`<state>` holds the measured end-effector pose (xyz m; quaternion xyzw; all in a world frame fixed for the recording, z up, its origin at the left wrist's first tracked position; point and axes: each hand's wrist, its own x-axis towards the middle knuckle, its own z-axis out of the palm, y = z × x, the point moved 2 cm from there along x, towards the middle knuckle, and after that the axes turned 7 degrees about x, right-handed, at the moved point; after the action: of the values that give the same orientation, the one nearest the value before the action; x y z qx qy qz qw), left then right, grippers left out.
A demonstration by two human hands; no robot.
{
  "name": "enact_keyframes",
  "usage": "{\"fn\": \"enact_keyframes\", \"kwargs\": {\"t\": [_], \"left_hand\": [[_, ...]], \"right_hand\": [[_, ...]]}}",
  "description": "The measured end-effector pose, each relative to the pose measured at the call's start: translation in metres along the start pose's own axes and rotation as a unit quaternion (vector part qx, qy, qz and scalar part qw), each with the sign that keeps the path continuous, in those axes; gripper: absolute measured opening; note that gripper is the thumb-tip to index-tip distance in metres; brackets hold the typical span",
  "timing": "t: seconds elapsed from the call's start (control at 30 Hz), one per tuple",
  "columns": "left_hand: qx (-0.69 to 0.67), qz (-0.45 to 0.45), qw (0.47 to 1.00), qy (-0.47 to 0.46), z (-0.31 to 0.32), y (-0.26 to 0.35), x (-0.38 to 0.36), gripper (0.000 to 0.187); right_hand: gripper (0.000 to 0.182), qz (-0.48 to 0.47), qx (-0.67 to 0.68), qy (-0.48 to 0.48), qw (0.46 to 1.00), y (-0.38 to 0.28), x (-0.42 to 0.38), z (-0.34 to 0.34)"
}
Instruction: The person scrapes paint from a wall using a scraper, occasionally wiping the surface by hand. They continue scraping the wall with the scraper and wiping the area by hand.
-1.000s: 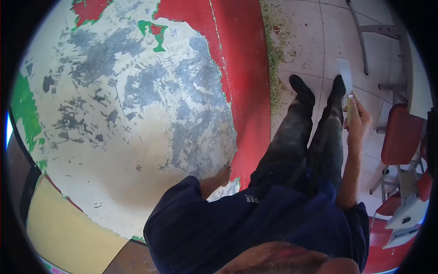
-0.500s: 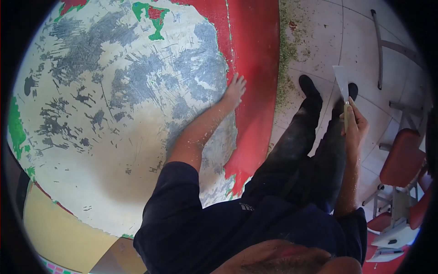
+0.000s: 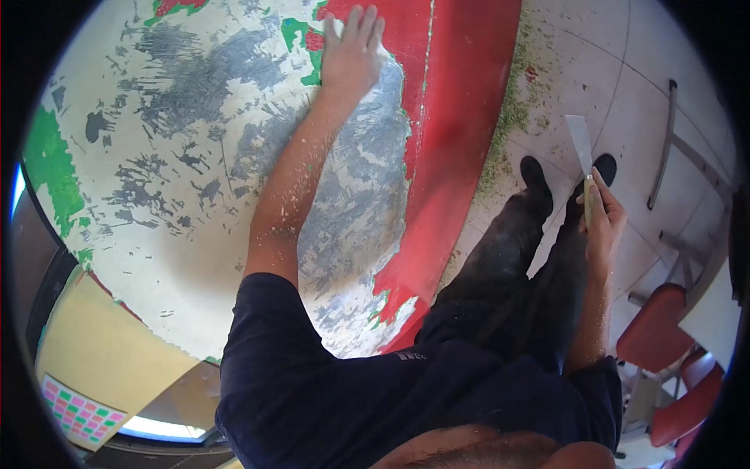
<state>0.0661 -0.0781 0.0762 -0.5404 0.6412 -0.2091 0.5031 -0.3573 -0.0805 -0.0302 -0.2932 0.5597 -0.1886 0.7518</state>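
Note:
My left hand (image 3: 353,59) is open, fingers spread, against the upper part of a partly stripped wall (image 3: 203,133). The fingers lie by the border where red paint (image 3: 457,94) meets the bare whitish-grey surface. Next to the hand is a leftover patch of green paint (image 3: 294,33). My right hand (image 3: 605,217) is closed around the pale handle of a putty knife (image 3: 580,139), held away from the wall with its metal blade pointing up in the view. Pale flecks cover my left forearm.
Paint chips and debris (image 3: 516,117) lie on the tiled floor (image 3: 586,62) along the wall's foot. Red chairs (image 3: 655,328) with metal legs stand at right. A colourful chart (image 3: 82,410) hangs on the yellow wall section (image 3: 117,336) at lower left.
My left hand has moved up and to the left across the wall, from the red edge toward the green patch. The putty knife stays in my right hand, and the view has shifted slightly.

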Motion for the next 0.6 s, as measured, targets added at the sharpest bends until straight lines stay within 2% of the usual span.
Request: {"fn": "enact_keyframes", "kwargs": {"t": [0.1,0.17,0.2,0.23,0.33,0.43,0.47,0.6], "left_hand": [[-0.072,0.073,0.992,-0.078,0.006,0.027,-0.022,0.060],[-0.302,0.089,0.919,-0.237,-0.022,0.043,-0.027,0.065],[-0.619,0.009,0.752,-0.228,-0.023,0.059,-0.037,0.067],[-0.851,-0.075,0.486,-0.185,-0.022,0.073,-0.047,0.070],[-0.988,-0.133,0.077,-0.011,-0.083,0.073,-0.054,0.070],[-0.961,-0.273,-0.004,0.038,-0.077,0.060,-0.064,0.061],[-0.921,-0.386,0.052,0.021,-0.074,0.054,-0.066,0.048],[-0.836,-0.545,0.056,-0.013,-0.055,0.044,-0.087,0.030]], "right_hand": [[0.036,0.004,0.012,-0.083,0.996,-0.026,0.006,0.022],[0.035,0.009,0.029,-0.152,0.988,-0.042,0.007,0.051],[0.034,0.017,0.040,-0.191,0.981,-0.045,0.006,0.069],[0.033,0.024,0.053,-0.228,0.972,-0.047,0.004,0.090],[0.027,-0.016,0.098,-0.286,0.953,-0.050,-0.006,0.161],[0.028,0.002,0.185,-0.295,0.937,-0.032,-0.017,0.213],[0.028,-0.007,0.164,-0.296,0.941,-0.024,-0.021,0.225],[0.028,-0.058,0.131,-0.284,0.948,0.006,-0.028,0.266]]}}
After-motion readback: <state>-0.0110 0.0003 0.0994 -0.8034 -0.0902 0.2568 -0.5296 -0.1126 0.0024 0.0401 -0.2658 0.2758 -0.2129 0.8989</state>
